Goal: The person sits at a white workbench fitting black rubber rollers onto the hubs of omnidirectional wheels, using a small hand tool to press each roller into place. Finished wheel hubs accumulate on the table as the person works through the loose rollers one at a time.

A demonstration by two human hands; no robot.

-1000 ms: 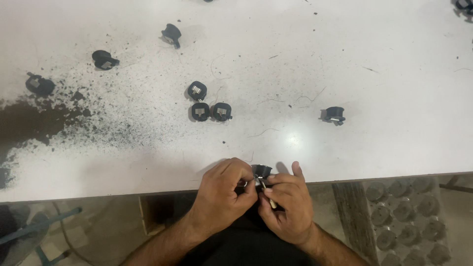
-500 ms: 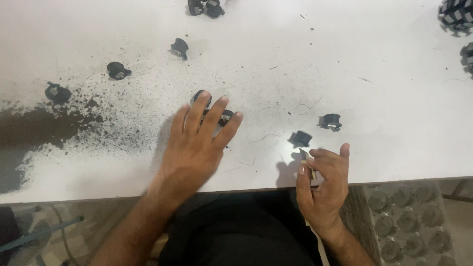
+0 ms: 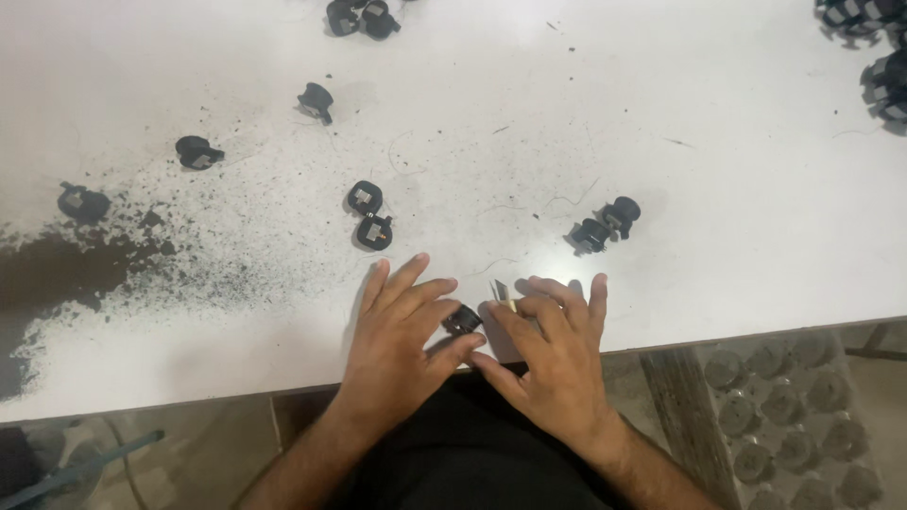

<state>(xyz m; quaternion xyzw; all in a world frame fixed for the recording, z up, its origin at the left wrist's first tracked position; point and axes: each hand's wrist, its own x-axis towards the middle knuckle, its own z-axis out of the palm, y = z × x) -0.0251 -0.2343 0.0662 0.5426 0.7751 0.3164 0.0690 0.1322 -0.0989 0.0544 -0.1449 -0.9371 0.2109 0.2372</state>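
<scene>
- Head view, looking down: both hands rest at the near edge of a white table (image 3: 718, 142), at 6 o'clock in the picture.
- Hidden or unclear: the small black part (image 3: 462, 321) between the hands is partly covered by the left hand's fingers; its form cannot be made out fully. Whether either hand actually pinches it cannot be told.
- The left hand (image 3: 402, 331) lies flat, fingers spread, thumb and forefinger touching the part.
- The right hand (image 3: 553, 354) is loosely spread, with a short blade (image 3: 502, 293), pale and metallic, showing at its forefinger tip; the grip on it is hard to read.
- Cut off: black parts at 12 o'clock (image 3: 359, 17) and a cluster at 2 o'clock (image 3: 874, 42) run out of frame.
- Materials: the tabletop is smooth and dusted with black powder (image 3: 85, 260), densest at 9 o'clock. Two square black parts (image 3: 370, 213) lie at 11 o'clock of the hands, two rounded ones (image 3: 605, 225) at 1 o'clock.
- A grey moulded tray (image 3: 789, 425) with round cells sits below the table at 4 o'clock.
- Change: half a second ago the left hand reached out over the square parts; it has since drawn back to the edge beside the right hand.
</scene>
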